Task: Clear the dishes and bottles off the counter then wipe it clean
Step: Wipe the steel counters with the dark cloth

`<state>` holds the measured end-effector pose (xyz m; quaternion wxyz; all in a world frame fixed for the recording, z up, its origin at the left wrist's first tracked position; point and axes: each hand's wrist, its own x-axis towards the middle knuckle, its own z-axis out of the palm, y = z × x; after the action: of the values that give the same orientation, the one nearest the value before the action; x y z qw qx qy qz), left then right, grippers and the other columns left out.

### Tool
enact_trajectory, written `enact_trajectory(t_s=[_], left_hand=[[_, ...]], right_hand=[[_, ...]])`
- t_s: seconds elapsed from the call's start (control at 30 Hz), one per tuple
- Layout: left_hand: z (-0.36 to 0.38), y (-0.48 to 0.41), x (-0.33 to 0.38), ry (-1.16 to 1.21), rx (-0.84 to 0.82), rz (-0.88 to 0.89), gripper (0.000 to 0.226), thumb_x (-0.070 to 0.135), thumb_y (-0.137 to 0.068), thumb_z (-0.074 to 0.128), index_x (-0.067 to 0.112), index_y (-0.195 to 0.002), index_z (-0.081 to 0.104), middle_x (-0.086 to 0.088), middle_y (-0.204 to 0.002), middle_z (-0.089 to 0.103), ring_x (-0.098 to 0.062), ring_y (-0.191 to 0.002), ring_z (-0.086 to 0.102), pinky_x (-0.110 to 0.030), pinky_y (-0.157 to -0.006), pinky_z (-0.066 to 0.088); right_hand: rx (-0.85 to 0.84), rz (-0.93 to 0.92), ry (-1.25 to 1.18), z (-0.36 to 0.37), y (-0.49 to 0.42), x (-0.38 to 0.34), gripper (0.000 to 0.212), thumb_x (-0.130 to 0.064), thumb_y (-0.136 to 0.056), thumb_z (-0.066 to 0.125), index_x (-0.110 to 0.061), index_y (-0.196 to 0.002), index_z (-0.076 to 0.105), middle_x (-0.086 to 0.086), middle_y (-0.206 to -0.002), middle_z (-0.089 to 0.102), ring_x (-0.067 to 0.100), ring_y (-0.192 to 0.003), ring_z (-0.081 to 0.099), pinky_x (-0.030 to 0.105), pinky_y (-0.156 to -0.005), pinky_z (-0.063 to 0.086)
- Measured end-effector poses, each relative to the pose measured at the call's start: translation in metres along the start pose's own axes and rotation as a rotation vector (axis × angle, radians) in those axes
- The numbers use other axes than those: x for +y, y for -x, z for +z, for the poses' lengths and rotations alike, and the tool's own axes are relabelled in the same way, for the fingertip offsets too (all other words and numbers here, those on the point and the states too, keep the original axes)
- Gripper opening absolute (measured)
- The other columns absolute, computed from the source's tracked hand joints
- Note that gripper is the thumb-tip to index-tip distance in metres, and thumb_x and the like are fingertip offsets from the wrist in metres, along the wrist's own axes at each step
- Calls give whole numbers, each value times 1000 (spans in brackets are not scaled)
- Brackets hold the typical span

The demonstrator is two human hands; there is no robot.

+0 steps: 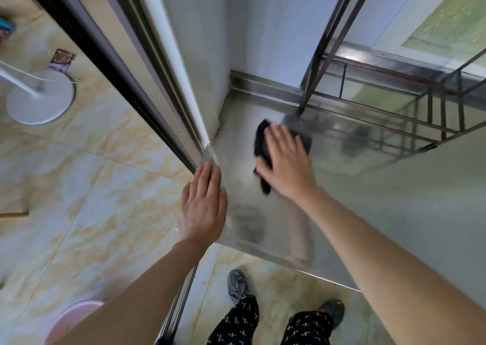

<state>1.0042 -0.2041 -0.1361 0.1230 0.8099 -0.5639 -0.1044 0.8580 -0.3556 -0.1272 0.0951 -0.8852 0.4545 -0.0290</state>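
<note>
- Your left hand [203, 210] lies flat on the left edge of the counter [394, 200], with the fingers straight and close together. It holds nothing. Keep it there so you stand steady when you lean in.
- The dark cloth [261, 139] sits on the counter near the back left corner, just by the wall.
- Your right hand [285, 160] is spread flat on top of the cloth and pushes it down. Keep your palm flat and push evenly so the whole cloth rubs the top.
- Wipe in long rows that overlap, and go right into the corner, where dirt likes to hide.
- The metal rack [444, 115] stands to the right of the cloth. Wipe around its foot, not into it.
- I see no dishes or bottles on the counter here, so I think only wiping is left.
</note>
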Motion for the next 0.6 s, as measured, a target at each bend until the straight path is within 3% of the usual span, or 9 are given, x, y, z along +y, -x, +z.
enact_trajectory(t_s=[0.1,0.17,0.33,0.4,0.5,0.6], left_hand=[[1,-1,-1,-15,-1,3,49,34,-99,27,17,-145,27,-4,-152,28,-19,-141,18,-38,-111,22],[2,-1,-1,-10,1,-1,49,33,-99,29,16,-144,29,-5,-151,29,-19,-141,20,-40,-111,26],[3,-3,-1,-17,7,0,48,31,-98,33,15,-143,30,-5,-150,31,-19,-140,20,-42,-110,29],[4,-2,-1,-21,17,5,48,30,-98,33,15,-143,31,-6,-150,31,-19,-140,20,-38,-110,25],[4,-1,-1,-28,45,13,47,28,-96,37,13,-140,37,-8,-147,37,-21,-138,24,-35,-107,25],[3,0,-1,-33,57,12,47,29,-97,36,12,-140,37,-8,-147,37,-21,-138,24,-34,-108,22]], right_hand=[[-37,264,-45,-4,-37,14,67,-44,-94,33,-11,-149,14,8,-159,7,23,-146,6,43,-117,6],[-5,282,-37,-2,-37,2,66,-42,-95,33,-10,-149,14,9,-158,7,24,-146,6,43,-117,5],[-104,-266,13,2,1,-21,65,-45,-95,30,-12,-149,18,5,-158,12,20,-145,10,39,-118,13],[-135,-332,32,-1,-13,-11,65,-46,-95,29,-13,-149,15,3,-158,9,17,-146,6,38,-119,11],[-129,-186,27,-3,-56,-5,66,-47,-96,29,-13,-150,9,2,-159,3,16,-146,0,35,-118,2],[-34,-4,-41,3,-81,-18,65,-44,-95,34,-11,-149,17,5,-159,11,20,-146,7,39,-117,6]])
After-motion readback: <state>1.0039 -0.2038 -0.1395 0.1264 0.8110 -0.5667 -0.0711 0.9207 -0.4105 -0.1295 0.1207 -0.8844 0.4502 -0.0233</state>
